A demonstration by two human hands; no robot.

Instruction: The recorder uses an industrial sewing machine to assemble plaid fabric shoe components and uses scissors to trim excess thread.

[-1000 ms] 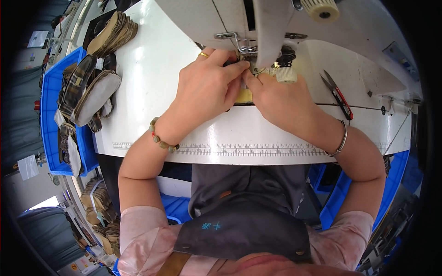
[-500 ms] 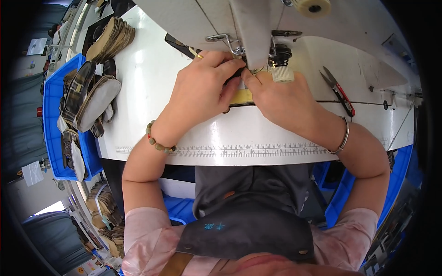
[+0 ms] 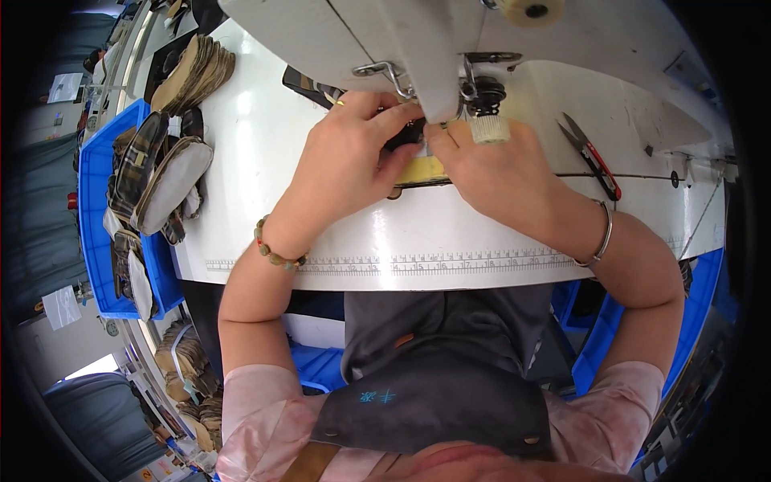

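Observation:
Under the white sewing machine head [image 3: 434, 48], my left hand [image 3: 357, 153] has its fingers bent and pressed onto a dark plaid piece [image 3: 305, 83], which sticks out behind that hand toward the upper left. My right hand [image 3: 502, 173] is beside it, index fingertip pressed close to my left fingers on the dark piece by the presser foot, the other fingers curled. The stitching point is mostly hidden by fingers and machine. A yellow strip [image 3: 422, 169] lies below my fingertips. Red-and-black thread snips [image 3: 593, 161] lie to the right of my right hand.
A blue bin [image 3: 104, 249] at the left holds plaid shoe pieces [image 3: 140, 177] with pale soles. Tan cut-out stacks [image 3: 189, 72] sit at the back left, more [image 3: 173, 361] below the table. A printed ruler [image 3: 385, 265] runs along the near edge. More blue bins [image 3: 683, 337] stand lower right.
More of the dark plaid piece shows at the upper left, beyond my left fingers. Both hands stay at the machine with small finger shifts. The whole view has shifted slightly right.

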